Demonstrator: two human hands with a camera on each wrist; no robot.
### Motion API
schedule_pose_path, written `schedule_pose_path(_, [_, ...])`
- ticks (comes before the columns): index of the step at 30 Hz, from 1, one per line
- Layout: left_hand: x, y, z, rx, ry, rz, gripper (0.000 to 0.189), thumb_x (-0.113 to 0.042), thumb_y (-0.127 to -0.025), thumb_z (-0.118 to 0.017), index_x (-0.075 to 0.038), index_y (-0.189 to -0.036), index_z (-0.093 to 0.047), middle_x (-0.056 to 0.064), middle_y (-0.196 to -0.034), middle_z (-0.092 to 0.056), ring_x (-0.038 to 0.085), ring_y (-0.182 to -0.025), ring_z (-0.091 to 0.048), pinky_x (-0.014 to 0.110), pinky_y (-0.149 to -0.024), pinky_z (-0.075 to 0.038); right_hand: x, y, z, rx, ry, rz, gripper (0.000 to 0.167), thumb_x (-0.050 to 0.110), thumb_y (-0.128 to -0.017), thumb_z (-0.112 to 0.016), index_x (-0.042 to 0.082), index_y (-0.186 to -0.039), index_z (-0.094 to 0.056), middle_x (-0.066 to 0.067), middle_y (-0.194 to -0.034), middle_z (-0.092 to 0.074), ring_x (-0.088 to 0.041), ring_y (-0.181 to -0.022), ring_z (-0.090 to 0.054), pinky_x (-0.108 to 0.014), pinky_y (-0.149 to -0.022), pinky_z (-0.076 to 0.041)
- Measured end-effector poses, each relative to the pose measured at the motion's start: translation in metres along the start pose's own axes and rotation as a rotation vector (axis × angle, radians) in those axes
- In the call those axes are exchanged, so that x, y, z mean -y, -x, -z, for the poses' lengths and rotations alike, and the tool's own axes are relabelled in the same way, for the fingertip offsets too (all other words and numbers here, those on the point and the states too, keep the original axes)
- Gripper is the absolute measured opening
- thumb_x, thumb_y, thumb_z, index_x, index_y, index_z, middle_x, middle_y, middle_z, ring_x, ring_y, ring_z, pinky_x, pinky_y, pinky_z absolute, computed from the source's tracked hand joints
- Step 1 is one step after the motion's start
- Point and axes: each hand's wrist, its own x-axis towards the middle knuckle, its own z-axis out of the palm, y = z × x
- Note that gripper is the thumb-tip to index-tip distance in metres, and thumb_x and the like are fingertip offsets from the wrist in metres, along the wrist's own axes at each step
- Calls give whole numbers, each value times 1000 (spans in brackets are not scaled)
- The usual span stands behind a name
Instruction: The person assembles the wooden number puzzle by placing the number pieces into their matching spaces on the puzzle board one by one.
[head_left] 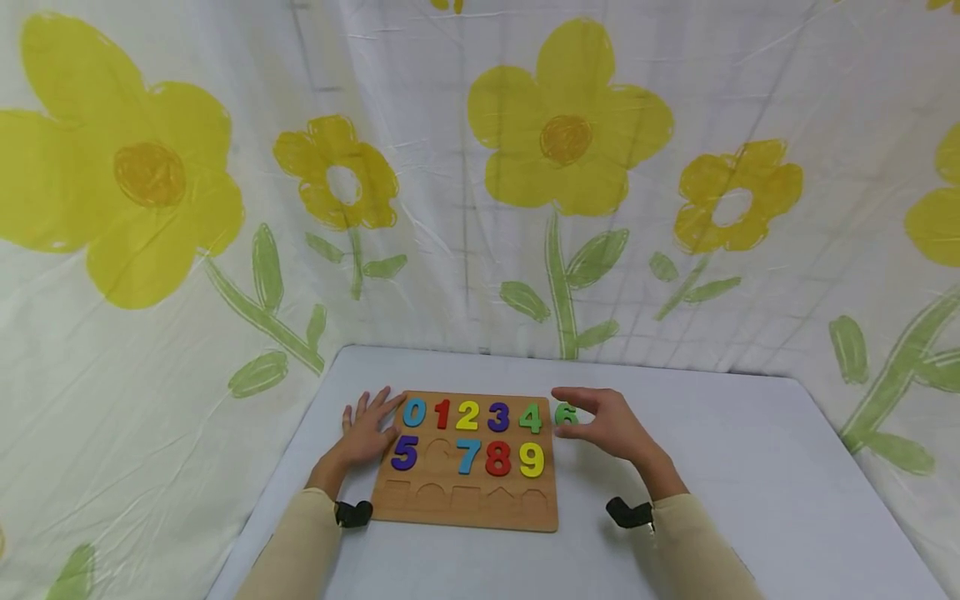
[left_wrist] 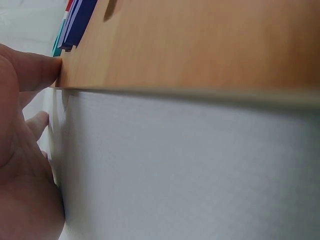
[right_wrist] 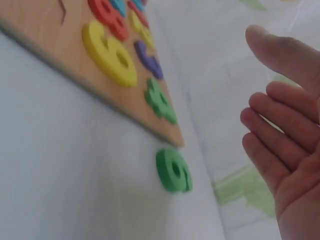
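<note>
A wooden number board [head_left: 465, 520] lies on the table, with coloured digits in two rows and a bare 6-shaped recess [head_left: 439, 455] between the purple 5 [head_left: 404, 452] and the blue 7 [head_left: 467, 457]. My left hand [head_left: 366, 437] rests at the board's left edge, fingers spread; its thumb [left_wrist: 42, 71] touches the edge in the left wrist view. Just off the board's right side lies the green number 6 [right_wrist: 172, 171], flat on the table. Over it hovers my right hand [head_left: 611, 423], thumb and fingers apart, holding nothing.
Below the digits, the board has a row of shallow shape recesses [head_left: 466, 498]. The white table [head_left: 750, 467] reaches back to a hanging cloth [head_left: 420, 317] printed with yellow flowers. Dark wrist camera mounts [head_left: 628, 513] sit at both sleeves.
</note>
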Motion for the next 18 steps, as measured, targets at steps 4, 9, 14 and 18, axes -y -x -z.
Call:
schedule_pose_path(4, [0, 0, -1, -9, -6, -4, 64, -13, -105, -61, -10, -167, -45, 29, -179, -21, 61, -165, -1, 79, -126, 9, -11, 6, 13, -15, 19, -23, 59, 23, -88, -94, 17, -143, -74, -8, -146, -73, -35, -141, -66, -59, -115, -52])
schedule_pose_path(9, [-1, 0, -1, -12, -11, -7, 63, -13, -105, -61, -10, -166, -46, 29, -179, -22, 62, -165, -2, 80, -126, 9, -23, 10, 21, -25, 50, -32, 59, 23, -88, -94, 16, -143, -74, -5, -146, -74, -36, -140, -67, -59, -114, -53])
schedule_pose_path(14, [0, 0, 0, -3, -13, -1, 63, -13, -105, -61, -9, -167, -45, 28, -180, -21, 61, -165, 0, 79, -126, 10, -34, 11, 23, -27, 52, -47, 62, 24, -88, -94, 11, -144, -72, -5, -145, -74, -37, -139, -67, -58, -115, -53])
schedule_pose_path(18, [1, -1, -1, -2, -10, -2, 63, -14, -106, -60, -10, -167, -44, 29, -180, -20, 61, -165, 1, 79, -126, 11, -42, 9, 21, -18, 28, -63, 63, 22, -88, -93, 6, -145, -71, -8, -146, -74, -39, -140, -67, -58, -115, -52])
